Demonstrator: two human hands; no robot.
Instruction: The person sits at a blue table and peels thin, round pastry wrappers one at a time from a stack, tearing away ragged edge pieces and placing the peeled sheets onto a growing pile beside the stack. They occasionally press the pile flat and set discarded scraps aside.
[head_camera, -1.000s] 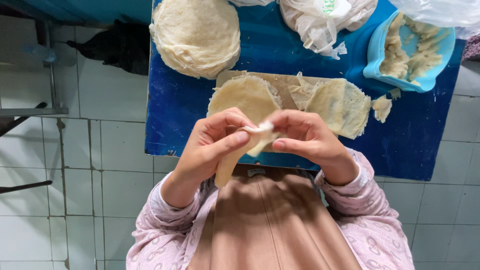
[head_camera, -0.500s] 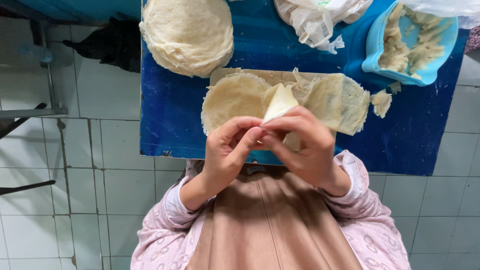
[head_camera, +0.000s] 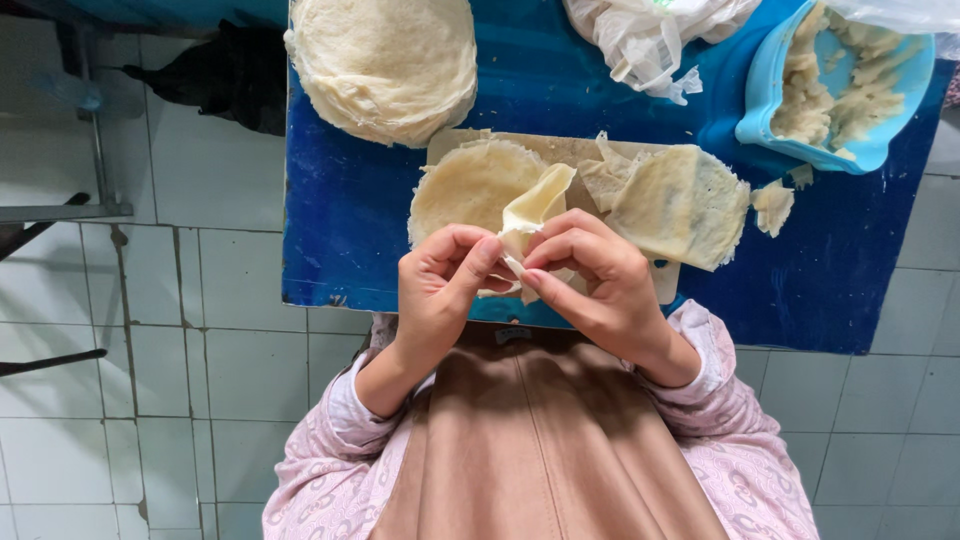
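Note:
My left hand (head_camera: 440, 285) and my right hand (head_camera: 590, 280) meet over the near edge of a blue table (head_camera: 340, 215). Both pinch a thin pale pastry sheet (head_camera: 535, 205) that is folded and stands up between the fingertips. Just beyond the hands, a round half sheet (head_camera: 470, 185) and a cut stack of sheets (head_camera: 680, 200) lie on a light cutting board (head_camera: 570, 150). My sleeves are pink and I wear a brown apron.
A tall round stack of pastry sheets (head_camera: 385, 65) sits at the table's far left. A blue bowl of pale filling (head_camera: 835, 95) stands at the far right, with a white plastic bag (head_camera: 655, 35) beside it. White floor tiles surround the table.
The folded sheet has turned upright between my fingers and the fold has tightened. Both hands have drawn closer together and stayed over the table's near edge.

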